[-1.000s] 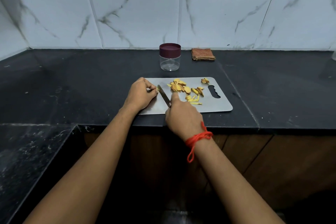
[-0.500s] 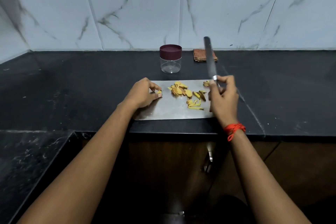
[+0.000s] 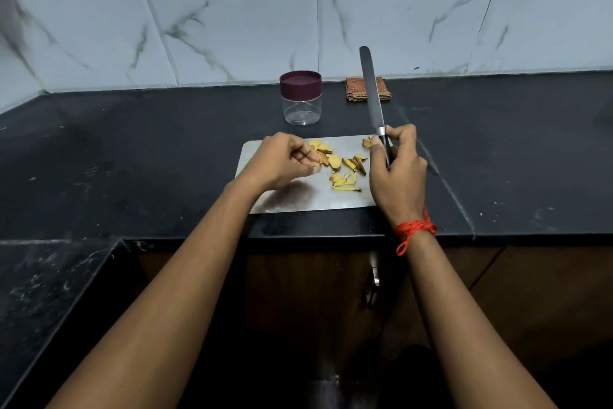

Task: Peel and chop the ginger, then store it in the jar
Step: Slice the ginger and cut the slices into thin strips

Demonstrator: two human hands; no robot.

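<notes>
Holding the knife: the right hand [image 3: 396,176] has fingers and thumb wrapped round the dark handle of the knife [image 3: 371,86], with the blade standing nearly upright above the hand, its rounded tip leaning slightly toward the left.
Left hand: the left hand [image 3: 282,163] rests low on the cutting board [image 3: 315,201], fingers curled inward, fingertips at the nearest pieces; I cannot tell whether it pinches one.
Hands together or apart: apart, with the cut pieces lying between them.
Ginger: the ginger [image 3: 335,161] lies as yellow slices and thin strips scattered on the board, from just beside the left fingertips across to just beside the right hand; one small piece sits beyond the right thumb.
Jar: the jar [image 3: 301,98] stands upright beyond the left hand, off the board, clear-walled, its maroon lid on.
Cloth: a folded brown cloth [image 3: 356,90] lies beyond the right hand, against the wall, partly behind the blade.
Tabletop: the dark tabletop [image 3: 166,150] carries the board, jar and cloth.
Wrist: a red thread [image 3: 414,229] circles the right wrist.
</notes>
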